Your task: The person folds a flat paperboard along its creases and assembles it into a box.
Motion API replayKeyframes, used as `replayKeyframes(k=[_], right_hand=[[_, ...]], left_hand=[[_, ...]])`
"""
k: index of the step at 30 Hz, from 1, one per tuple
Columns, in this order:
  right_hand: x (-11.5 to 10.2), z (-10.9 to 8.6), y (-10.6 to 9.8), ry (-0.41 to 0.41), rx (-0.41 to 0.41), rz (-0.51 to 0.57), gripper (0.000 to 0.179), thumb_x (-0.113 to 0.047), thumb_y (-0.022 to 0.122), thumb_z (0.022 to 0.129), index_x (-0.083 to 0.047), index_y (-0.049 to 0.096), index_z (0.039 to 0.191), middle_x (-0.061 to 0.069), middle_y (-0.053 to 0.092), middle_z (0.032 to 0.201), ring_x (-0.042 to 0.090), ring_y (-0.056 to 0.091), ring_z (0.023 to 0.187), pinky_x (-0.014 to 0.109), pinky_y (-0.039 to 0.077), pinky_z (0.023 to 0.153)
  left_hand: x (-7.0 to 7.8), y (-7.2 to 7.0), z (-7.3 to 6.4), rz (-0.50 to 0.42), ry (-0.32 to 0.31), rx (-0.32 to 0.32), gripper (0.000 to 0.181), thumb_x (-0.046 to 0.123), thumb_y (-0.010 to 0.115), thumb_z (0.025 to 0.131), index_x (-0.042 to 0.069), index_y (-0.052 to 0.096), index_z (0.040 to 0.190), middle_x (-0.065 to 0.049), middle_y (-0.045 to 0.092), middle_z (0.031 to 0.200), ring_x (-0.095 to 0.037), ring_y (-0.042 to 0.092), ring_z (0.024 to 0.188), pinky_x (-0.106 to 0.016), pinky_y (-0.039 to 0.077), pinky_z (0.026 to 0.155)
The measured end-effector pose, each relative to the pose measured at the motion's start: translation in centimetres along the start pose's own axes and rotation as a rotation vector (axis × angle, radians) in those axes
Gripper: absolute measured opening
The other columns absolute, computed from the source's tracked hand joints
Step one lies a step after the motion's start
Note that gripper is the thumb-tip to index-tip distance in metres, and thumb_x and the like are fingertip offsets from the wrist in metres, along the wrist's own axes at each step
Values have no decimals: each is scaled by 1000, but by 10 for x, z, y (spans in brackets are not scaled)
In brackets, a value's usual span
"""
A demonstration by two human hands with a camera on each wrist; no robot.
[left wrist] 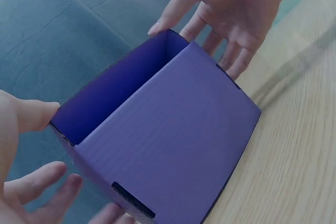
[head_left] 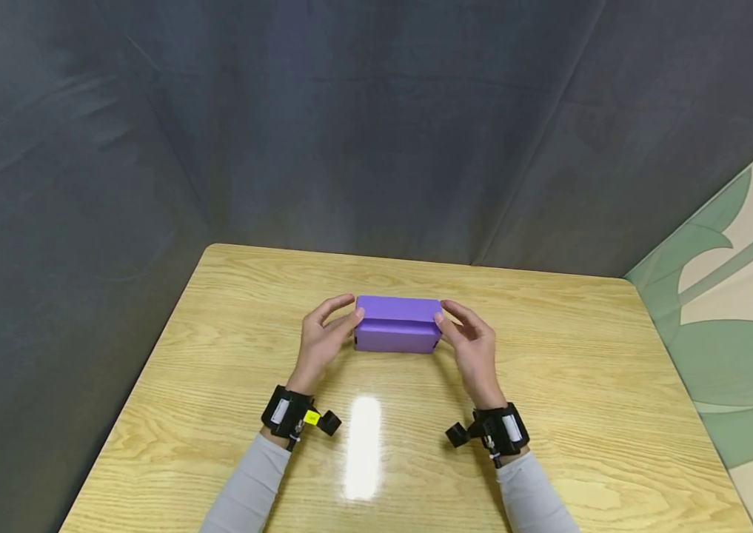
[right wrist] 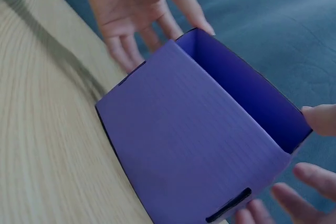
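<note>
A purple cardboard box [head_left: 395, 340] stands on the wooden table, its hollow inside visible from above in both wrist views. My left hand [head_left: 323, 344] holds its left end, the thumb at the rim and the fingers spread along the end wall. At the opposite end, my right hand [head_left: 476, 355] holds the box the same way, thumb on the upper corner. Dark slots show low on the box's sides [left wrist: 168, 135]. In the right wrist view the box front [right wrist: 184, 129] is plain, and what parts of the fingers press is partly hidden.
The light wood table [head_left: 583, 414] carries a bright glare patch in front of the box. Dark grey fabric [head_left: 363, 148] hangs behind and to the left. A green and beige leaf-patterned cloth [head_left: 736, 355] borders the right edge. Each wrist wears a black camera band [head_left: 288, 414].
</note>
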State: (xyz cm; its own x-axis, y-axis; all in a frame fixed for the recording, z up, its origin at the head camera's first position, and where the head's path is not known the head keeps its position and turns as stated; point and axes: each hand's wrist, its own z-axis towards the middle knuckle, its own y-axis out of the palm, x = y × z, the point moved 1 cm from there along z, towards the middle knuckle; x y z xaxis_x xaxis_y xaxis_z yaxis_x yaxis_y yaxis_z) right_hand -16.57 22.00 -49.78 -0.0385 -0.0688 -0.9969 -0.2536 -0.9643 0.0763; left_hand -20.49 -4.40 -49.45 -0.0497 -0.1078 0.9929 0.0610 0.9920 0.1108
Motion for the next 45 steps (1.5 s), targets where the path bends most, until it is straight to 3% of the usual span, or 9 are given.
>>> replayKeyframes(k=[5,10,27,35,38,45], right_hand=[[-1,3,-6,126,-82,-12,54,-28,74,103,-3,61,149,20,61,148,10,72,112,28,61,95],[1,5,-9,164,-110,-4,57,-29,75,102,-6,59,152,19,60,151,11,73,114,29,61,97],[4,9,-8,164,-106,-23,53,-15,76,101,-9,61,151,15,56,157,8,73,111,28,61,95],[7,6,-8,167,-99,-39,52,-14,76,100,-10,62,151,12,57,157,10,70,118,27,60,97],[6,6,-11,197,-153,-49,56,-18,74,102,-8,56,155,14,53,159,11,67,122,28,59,101],[4,9,-25,282,-381,-60,68,-20,66,105,-1,36,164,25,44,161,8,65,121,33,55,109]], left_hand=[[-4,-3,2,-7,-111,-75,53,27,78,99,10,64,147,-14,57,154,-41,71,121,-47,61,98],[-7,-6,5,1,-166,-124,55,30,78,99,13,62,150,-16,55,156,-44,68,127,-52,59,101],[-9,-7,6,-4,-133,-134,51,20,77,100,11,64,148,-18,53,156,-44,68,126,-54,59,100],[-12,-10,8,-7,-139,-158,54,19,79,98,10,62,149,-17,54,157,-43,66,129,-53,59,101],[-11,-13,8,9,-166,-189,55,21,79,98,12,61,149,-14,52,158,-41,64,132,-52,59,102],[-6,-22,9,47,-245,-326,62,17,77,97,12,51,152,-19,45,160,-41,57,137,-55,54,110]])
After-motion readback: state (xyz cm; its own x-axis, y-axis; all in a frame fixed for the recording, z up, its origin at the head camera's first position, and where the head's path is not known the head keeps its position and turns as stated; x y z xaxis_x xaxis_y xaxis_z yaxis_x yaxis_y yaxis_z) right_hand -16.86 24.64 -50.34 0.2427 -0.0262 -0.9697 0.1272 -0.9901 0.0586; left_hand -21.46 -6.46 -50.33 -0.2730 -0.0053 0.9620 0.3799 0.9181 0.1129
